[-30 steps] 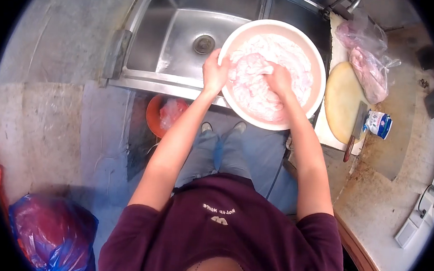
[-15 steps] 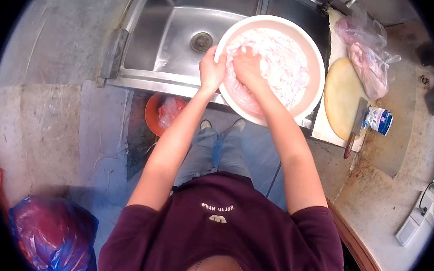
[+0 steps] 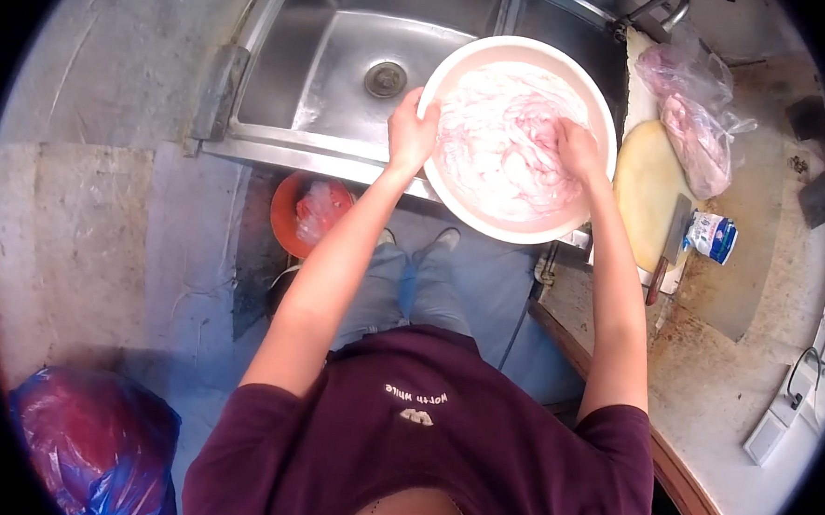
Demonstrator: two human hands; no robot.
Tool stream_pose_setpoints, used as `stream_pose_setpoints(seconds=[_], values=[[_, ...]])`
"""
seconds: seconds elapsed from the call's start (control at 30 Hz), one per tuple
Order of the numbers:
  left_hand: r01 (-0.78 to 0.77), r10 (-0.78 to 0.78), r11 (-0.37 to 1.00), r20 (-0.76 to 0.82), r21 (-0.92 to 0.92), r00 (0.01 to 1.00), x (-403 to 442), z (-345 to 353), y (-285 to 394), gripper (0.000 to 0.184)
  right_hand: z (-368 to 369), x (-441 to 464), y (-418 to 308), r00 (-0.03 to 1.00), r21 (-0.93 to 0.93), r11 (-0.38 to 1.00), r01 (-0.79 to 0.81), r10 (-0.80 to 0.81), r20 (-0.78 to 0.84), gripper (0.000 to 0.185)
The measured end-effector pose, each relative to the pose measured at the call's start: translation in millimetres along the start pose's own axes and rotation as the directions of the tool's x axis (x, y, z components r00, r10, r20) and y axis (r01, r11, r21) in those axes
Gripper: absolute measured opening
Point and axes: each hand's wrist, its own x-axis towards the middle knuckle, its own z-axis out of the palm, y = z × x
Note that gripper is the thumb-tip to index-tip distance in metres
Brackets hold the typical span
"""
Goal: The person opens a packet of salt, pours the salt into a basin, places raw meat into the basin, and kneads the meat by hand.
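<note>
A large white basin rests over the front of the steel sink, filled with pale pink, wet, stringy pieces that look like raw meat. My left hand is closed on the basin's left rim, thumb on the inner side. Inside the basin on the right, my right hand has its fingers curled into the edge of the meat; the fingertips are partly hidden in it.
Behind the basin is the steel sink with a drain. To the right lie a round cutting board, a cleaver, bagged meat and a blue-white packet. An orange bucket stands below; a bulging bag sits lower left.
My right hand has swept from the left side of the basin to its right side, swirling the meat. My left hand stays on the rim. The basin has shifted slightly.
</note>
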Motion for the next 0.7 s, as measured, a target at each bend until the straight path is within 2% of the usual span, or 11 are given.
stream_pose_setpoints(seconds=[0.1,0.13,0.17,0.2,0.23,0.27,0.33,0.43,0.53,0.63,0.7], values=[[0.012,-0.012,1.0,-0.007,0.02,1.0,-2.0,-0.6,6.3,0.03,2.6,-34.8,-31.7,0.986,-0.243,0.969,0.034,-0.073,-0.152,0.036],[0.016,-0.016,0.999,-0.01,0.03,1.0,-2.7,-1.2,8.9,0.029,9.8,-42.0,-55.7,0.998,-0.209,0.978,0.02,-0.032,-0.055,0.049],[0.019,-0.019,0.999,-0.009,0.04,1.0,-3.1,-0.9,10.2,0.029,24.3,-51.4,-79.4,0.99,-0.24,0.967,0.09,-0.113,-0.085,0.064],[0.015,-0.015,0.999,0.005,0.031,1.0,-3.0,-0.7,8.3,0.029,17.7,-63.7,-113.5,0.99,-0.11,0.985,0.131,-0.123,0.071,0.071],[0.01,-0.011,1.0,0.017,0.023,1.0,-1.4,-1.0,4.9,0.028,31.5,-68.8,-130.0,0.977,-0.119,0.973,0.199,-0.188,0.098,0.076],[0.006,-0.007,1.0,0.025,0.016,1.0,0.1,-0.8,1.9,0.028,46.2,-65.3,-142.7,0.975,-0.115,0.97,0.213,-0.204,0.083,0.074],[-0.024,0.024,1.0,-0.001,0.009,1.0,0.3,0.2,-2.1,0.027,55.2,-50.9,-154.4,0.978,0.008,0.984,0.178,-0.178,0.108,0.065],[-0.024,0.024,0.999,-0.008,0.021,1.0,-0.4,-0.2,0.4,0.026,81.0,-28.4,-144.4,0.957,-0.011,0.957,0.29,-0.29,-0.012,0.052],[-0.011,0.011,1.0,0.007,-0.003,1.0,-0.9,-1.2,4.1,0.026,58.2,-25.4,-139.3,0.973,0.056,0.983,0.177,-0.183,0.138,0.041],[-0.019,0.019,0.999,0.0,-0.043,1.0,1.2,0.4,1.4,0.026,28.6,-32.0,-122.4,0.984,0.152,0.976,0.157,-0.168,0.061,0.039],[-0.006,0.007,0.999,0.009,-0.041,1.0,-0.8,-0.9,0.4,0.027,8.4,-31.3,-101.6,0.995,0.255,0.964,0.074,-0.088,0.044,0.038]])
